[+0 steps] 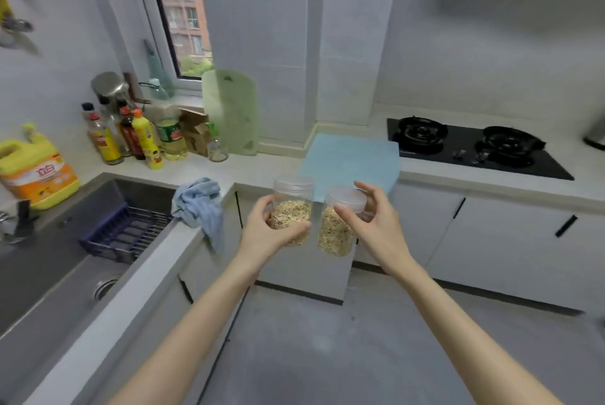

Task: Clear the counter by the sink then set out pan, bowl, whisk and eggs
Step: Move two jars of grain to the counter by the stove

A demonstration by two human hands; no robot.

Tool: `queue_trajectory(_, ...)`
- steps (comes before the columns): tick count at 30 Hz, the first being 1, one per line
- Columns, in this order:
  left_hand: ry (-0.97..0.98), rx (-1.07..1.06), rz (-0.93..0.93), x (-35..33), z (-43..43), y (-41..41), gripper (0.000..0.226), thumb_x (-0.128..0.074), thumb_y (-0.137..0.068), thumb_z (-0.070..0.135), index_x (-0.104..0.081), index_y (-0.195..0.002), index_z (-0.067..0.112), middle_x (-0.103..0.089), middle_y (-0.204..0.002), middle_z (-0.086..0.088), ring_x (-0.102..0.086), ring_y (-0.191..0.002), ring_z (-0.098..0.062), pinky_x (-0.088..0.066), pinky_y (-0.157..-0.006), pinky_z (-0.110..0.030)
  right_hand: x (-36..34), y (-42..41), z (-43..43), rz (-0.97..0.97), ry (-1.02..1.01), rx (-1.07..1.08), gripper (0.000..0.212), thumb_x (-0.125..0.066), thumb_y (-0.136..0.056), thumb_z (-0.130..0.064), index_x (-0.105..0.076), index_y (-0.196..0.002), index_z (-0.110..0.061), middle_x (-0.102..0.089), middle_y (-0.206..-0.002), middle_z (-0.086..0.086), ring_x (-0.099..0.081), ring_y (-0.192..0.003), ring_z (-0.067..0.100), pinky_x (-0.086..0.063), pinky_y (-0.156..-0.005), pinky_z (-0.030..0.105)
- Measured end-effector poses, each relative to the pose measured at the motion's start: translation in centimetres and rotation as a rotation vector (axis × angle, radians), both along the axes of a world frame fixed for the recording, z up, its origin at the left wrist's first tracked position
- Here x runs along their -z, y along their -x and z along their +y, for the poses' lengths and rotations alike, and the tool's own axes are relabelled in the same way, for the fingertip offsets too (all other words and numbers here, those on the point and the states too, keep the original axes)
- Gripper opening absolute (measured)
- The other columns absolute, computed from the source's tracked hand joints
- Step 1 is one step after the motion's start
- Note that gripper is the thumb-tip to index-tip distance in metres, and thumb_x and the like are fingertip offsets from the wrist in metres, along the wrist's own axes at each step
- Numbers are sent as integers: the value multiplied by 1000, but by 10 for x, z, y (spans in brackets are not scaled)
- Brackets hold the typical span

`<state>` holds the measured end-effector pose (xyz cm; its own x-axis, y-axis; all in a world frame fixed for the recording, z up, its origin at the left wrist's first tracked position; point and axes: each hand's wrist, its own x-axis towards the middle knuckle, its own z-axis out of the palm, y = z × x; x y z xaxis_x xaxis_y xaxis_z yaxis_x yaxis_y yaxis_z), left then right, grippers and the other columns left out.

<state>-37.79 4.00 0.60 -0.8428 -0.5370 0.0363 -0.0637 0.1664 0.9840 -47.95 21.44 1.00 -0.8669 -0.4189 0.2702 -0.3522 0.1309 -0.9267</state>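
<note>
- The yellow jug [36, 172] behind the sink [49, 273] has an orange-and-white label with red Chinese characters that seem to read 立白. The smaller print is too blurred to read.
- The bottles [131, 136] in the corner have red and yellow labels, none legible.
- A blue cloth [199, 205] hangs over the counter [255, 169] edge beside the sink. My guess is it goes next.
- The left hand [262, 237] has its fingers curled round the lower body of the left jar [293, 208], a firm full-hand grip.
- The right jar [340, 228] is held just beside it, tilted, and I cannot tell whether the two touch. Both are clear, lidded, part-filled with grain and unlabelled, and both are held in the air off the counter.
- The right hand [376, 224] pinches its jar high up, thumb on the front by the lid and fingers behind. This looks the weaker hold, so sliding down onto the body would be safer before carrying.
- Keep the jars upright and apart, and set them down well clear of the blue mat [350, 159], which looks like the working spot.
- Pan, bowl, whisk and eggs are not in view. A hob [474, 149] is at the right.
</note>
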Motion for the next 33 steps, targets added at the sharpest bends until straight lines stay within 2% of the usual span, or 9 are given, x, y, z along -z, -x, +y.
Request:
queue_trajectory(2,-5,76,10,-2,18,33,73,-86,-65,24,-48,-128,22,-62,-117,4,-60,-99,-1,-52,-73,-11,1,23,22,-16,13,62,62,-74,-76,-43,-47,-130,-30,-55,-129,-8,-57,-113,8,-48,-92,22)
queue_trajectory(8,-18,282,-7,-1,76,149,70,-85,-66,21,-49,-125,24,-65,-110,1,-64,-94,-6,-54,-67,-13,3,103,89,-35,68,245,56,-72,-81,-34,-46,-131,-26,-59,-114,-17,-60,-102,-4,-50,-87,19)
queue_trajectory(14,-17,474,-8,1,128,285,71,-87,-63,24,-49,-124,26,-66,-109,0,-64,-96,-8,-55,-80,-23,2,201,149,-46,92,420,58,-70,-79,-40,-45,-130,-29,-58,-123,-9,-59,-108,2,-50,-84,14)
queue_trajectory(16,-5,529,-13,-2,145,324,77,-88,-61,29,-48,-127,23,-64,-113,-2,-63,-99,-10,-54,-84,-24,0,230,167,-54,83,472,63,-70,-74,-51,-45,-129,-33,-59,-124,-5,-60,-110,8,-51,-90,23)
queue_trajectory(19,-24,621,-9,-7,178,383,70,-85,-67,20,-49,-127,22,-64,-110,0,-61,-93,-3,-51,-69,-10,-4,273,201,-47,50,567,64,-69,-73,-56,-45,-129,-36,-57,-128,-1,-58,-114,13,-50,-97,37)
queue_trajectory(22,-47,706,-29,-10,216,438,65,-83,-70,13,-49,-124,21,-63,-100,7,-59,-83,5,-46,-59,-5,-8,314,233,-38,40,678,56,-68,-80,-46,-45,-129,-33,-58,-126,1,-58,-114,14,-50,-96,35)
queue_trajectory(26,-78,782,-43,-10,259,493,68,-84,-68,12,-49,-126,20,-67,-105,1,-64,-87,-1,-49,-58,-9,-7,355,272,-41,51,763,48,-69,-84,-34,-44,-125,-35,-58,-125,0,-60,-107,9,-50,-94,32)
queue_trajectory(29,-86,821,-53,-4,296,537,69,-84,-67,13,-49,-126,21,-67,-107,1,-65,-90,-3,-50,-61,-11,0,389,309,-39,55,825,50,-70,-81,-43,-44,-123,-41,-58,-123,-4,-58,-114,16,-48,-99,43)
queue_trajectory(33,-86,845,-53,5,346,585,66,-84,-67,13,-50,-123,22,-68,-105,1,-66,-88,-3,-53,-64,-15,9,432,358,-43,35,871,59,-68,-73,-59,-43,-125,-44,-57,-127,-9,-55,-119,14,-47,-100,43)
